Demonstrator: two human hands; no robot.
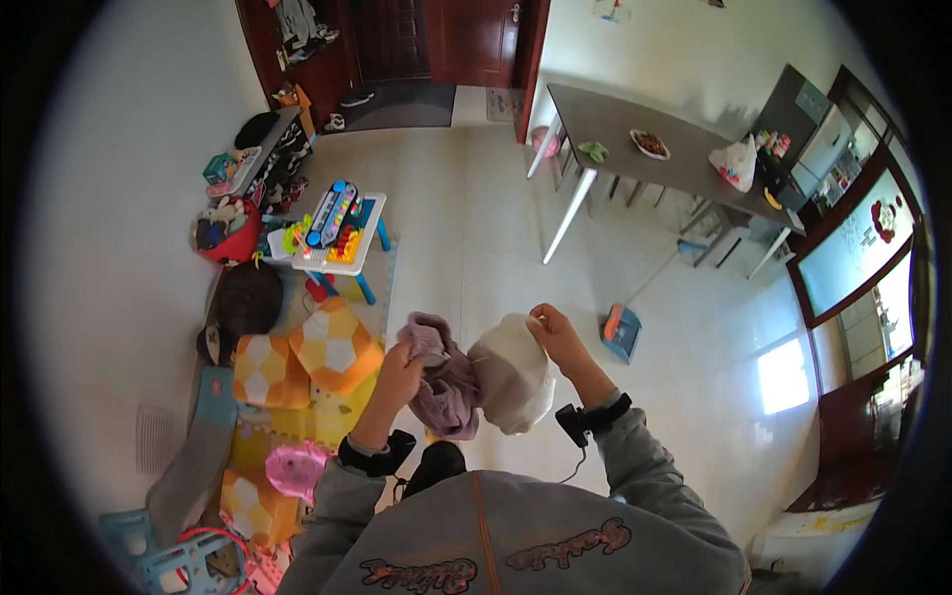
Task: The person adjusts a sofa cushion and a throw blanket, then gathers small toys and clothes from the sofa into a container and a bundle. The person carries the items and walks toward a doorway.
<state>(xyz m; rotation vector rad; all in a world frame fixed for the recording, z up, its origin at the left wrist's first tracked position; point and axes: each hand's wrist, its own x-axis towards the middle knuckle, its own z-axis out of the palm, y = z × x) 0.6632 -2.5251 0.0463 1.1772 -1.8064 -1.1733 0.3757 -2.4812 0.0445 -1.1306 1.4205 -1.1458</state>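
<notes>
In front of my body, my left hand [401, 374] grips a mauve knitted cloth item [448, 401], which hangs bunched below the fingers. My right hand [554, 336] pinches the upper edge of a whitish cloth or bag [513, 372], puffed out between the hands. The mauve and whitish items touch at the middle. Whether they are joined cannot be told. Part of the mauve item's upper end folds over near my left fingers.
To the left are a toy table [372, 245], patterned orange stools [338, 346] and a pink plastic item [297, 470]. Ahead right stands a long dining table [617, 119]. A blue dustpan [628, 338] lies on the floor at right.
</notes>
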